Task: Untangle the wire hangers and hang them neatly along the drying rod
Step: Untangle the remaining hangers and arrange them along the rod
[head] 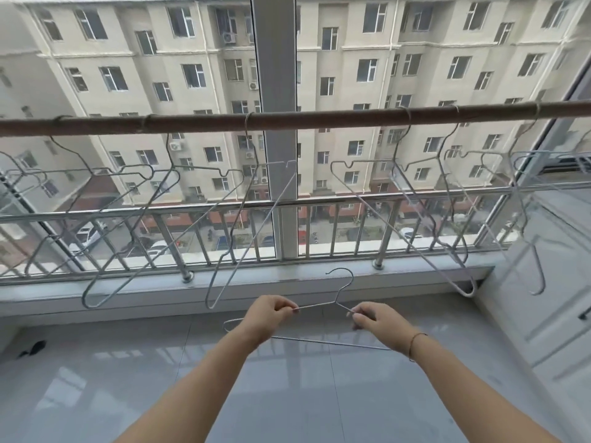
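One wire hanger (319, 305) is held low, near the floor, its long axis running left to right, hook pointing up toward the far window. The left hand (271, 314) pinches its left shoulder and the right hand (374, 321) its right. Other hangers (415, 246) dangle tilted from the drying rod (287, 118) above.

Glossy grey floor tiles (287, 378) (reflective) below a railed window (415, 75).

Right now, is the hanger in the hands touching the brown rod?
Apart. The head view shows the held hanger far below the rod, its hook against the sill.
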A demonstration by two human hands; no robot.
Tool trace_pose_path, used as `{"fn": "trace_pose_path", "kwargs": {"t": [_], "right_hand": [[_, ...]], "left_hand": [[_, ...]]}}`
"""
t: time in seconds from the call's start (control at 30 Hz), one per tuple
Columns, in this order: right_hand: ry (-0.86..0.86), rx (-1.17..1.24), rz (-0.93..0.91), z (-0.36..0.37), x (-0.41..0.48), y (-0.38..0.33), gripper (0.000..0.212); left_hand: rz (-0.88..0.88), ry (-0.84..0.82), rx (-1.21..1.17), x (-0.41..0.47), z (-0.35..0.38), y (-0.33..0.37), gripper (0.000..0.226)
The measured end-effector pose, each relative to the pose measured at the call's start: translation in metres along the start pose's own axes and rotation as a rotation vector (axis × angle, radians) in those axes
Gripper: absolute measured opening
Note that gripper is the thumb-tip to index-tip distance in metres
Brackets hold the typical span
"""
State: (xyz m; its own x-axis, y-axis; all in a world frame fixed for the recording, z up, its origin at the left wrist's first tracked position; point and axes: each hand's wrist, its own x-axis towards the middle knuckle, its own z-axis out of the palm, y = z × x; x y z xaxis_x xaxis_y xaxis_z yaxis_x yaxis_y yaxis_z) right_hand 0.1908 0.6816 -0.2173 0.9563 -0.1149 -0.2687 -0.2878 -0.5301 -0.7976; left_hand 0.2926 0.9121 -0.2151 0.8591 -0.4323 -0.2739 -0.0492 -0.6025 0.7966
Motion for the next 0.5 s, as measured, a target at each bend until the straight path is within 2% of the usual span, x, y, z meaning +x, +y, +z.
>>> {"fn": "trace_pose_path", "kwargs": {"t": [0.07,0.13,0.2,0.23,0.37,0.43,0.5], "right_hand": [[-0.050,0.070,0.012,-0.003,-0.011,-0.003,0.023],[-0.051,0.175,0.028,-0.002,-0.023,-0.010,0.023],[0.016,0.270,0.024,0.005,-0.035,-0.019,0.022],[0.053,0.316,0.017,0.009,-0.040,-0.023,0.021],[0.167,0.522,-0.029,0.023,-0.052,-0.050,0.017],[0.216,0.596,-0.073,0.021,-0.053,-0.070,0.018],[0.245,0.628,-0.137,0.013,-0.052,-0.093,0.020]], "left_hand": [[0.006,0.102,0.097,0.002,0.005,0.002,0.016],[0.016,0.334,0.142,-0.002,0.012,0.007,0.014],[0.008,0.500,-0.043,-0.014,0.023,0.022,0.016],[-0.009,0.475,-0.174,-0.022,0.030,0.034,0.015],[-0.040,0.069,-0.598,-0.046,0.052,0.081,0.026],[0.006,0.024,-0.685,-0.049,0.049,0.101,0.020],[0.046,0.056,-0.734,-0.048,0.037,0.122,0.012]]}}
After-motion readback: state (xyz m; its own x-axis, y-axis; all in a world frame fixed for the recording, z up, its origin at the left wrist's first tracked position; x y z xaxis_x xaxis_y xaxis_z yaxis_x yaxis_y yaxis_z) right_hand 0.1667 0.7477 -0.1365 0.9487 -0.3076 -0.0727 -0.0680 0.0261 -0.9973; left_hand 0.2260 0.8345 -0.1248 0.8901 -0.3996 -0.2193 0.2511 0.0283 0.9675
